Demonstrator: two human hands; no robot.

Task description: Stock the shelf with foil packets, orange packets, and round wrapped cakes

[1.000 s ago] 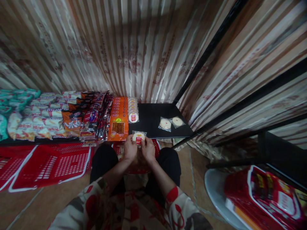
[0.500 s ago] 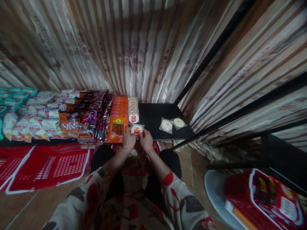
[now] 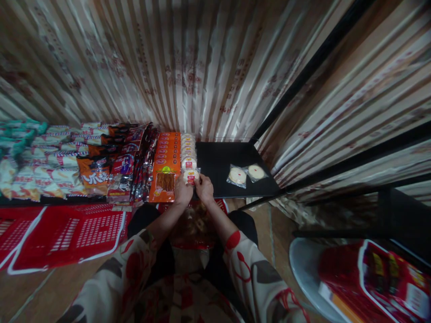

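Between my left hand (image 3: 183, 190) and my right hand (image 3: 204, 188) is a round white wrapped biscuit (image 3: 191, 176) with a red label, pinched at its sides by the fingers of both. It lies at the near end of a column of overlapping wrapped biscuits (image 3: 188, 152) on the black shelf (image 3: 215, 157). Left of that column runs a row of overlapping orange snack packets (image 3: 164, 166). To the right, two round wrapped biscuits, one nearer (image 3: 237, 175) and one farther right (image 3: 257, 172), lie apart from the column.
Dark red packets (image 3: 121, 168) and white snack bags (image 3: 57, 163) fill the shelf's left side. Red baskets (image 3: 70, 233) stand below it, another between my knees. A black metal post (image 3: 303, 72) slants at right. A grey basin (image 3: 299, 260) holds red packages. A pleated curtain (image 3: 188, 67) hangs behind.
Both hands have moved slightly away from me with the held biscuit, which now meets the near end of the column. The view has shifted a little.
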